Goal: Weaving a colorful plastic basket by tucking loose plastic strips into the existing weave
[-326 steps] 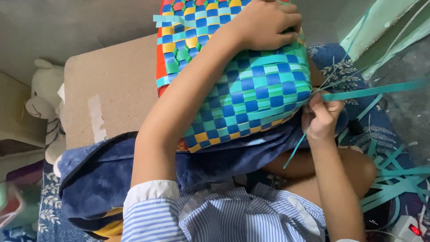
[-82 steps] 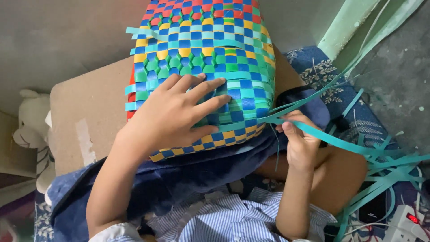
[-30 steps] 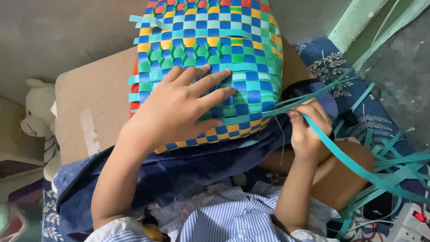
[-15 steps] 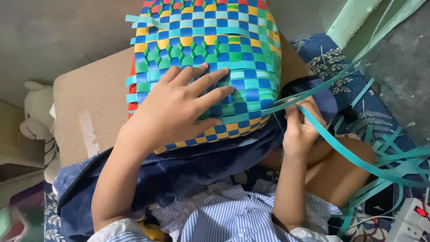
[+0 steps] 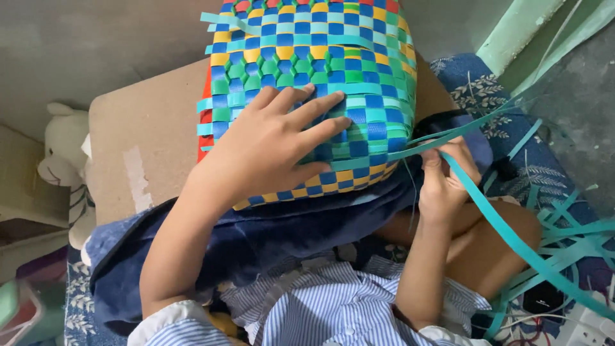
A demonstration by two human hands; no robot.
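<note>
Head view: woven basket of blue, teal, yellow and green plastic strips lies on its side across a dark blue cloth on the lap, w/ a cardboard box behind it. Left hand rests flat on the basket's side, fingers spread apart, palm pressing the weave. Right hand sits just beside the basket's lower right edge, fingers pinched together on a teal strip that runs from the weave down to the lower right. Loose teal strips lie on the floor at right. Plush toy at far left.
</note>
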